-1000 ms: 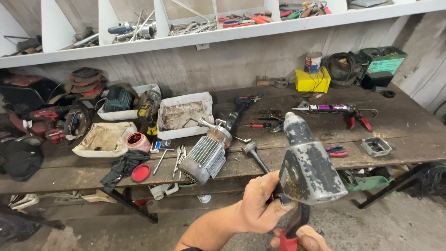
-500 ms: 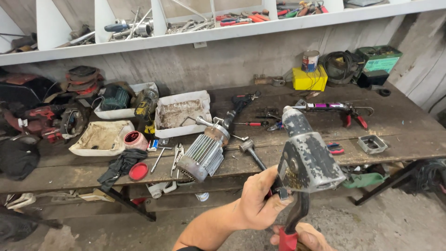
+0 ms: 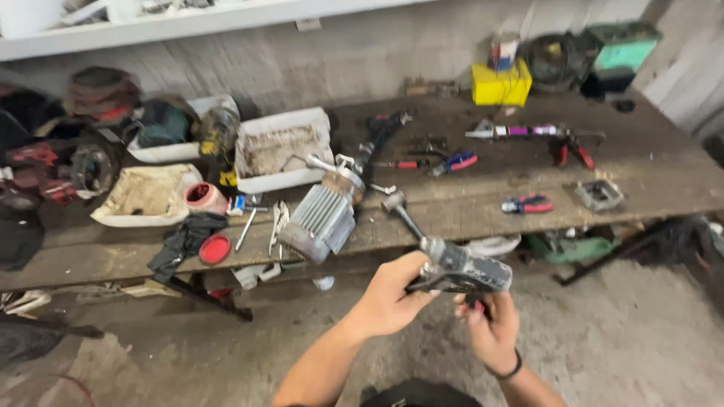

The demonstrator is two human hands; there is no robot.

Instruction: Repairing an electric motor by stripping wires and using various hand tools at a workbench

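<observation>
Workbench (image 3: 467, 207) behind; grimy grey power tool (image 3: 464, 273), both hands.

left hand (image 3: 388, 298): raised mid-frame, fingers curled shut in a grip, thumb turned rightward | left forearm: bare, extended up from the lower edge, slanted right | right hand (image 3: 490, 328): held just below and right of the left, fingers closed, knuckles up | right wrist: ringed by a dark band

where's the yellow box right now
In the head view, the yellow box sits at the bench's back right, against the wall, just left of the green case.
</observation>
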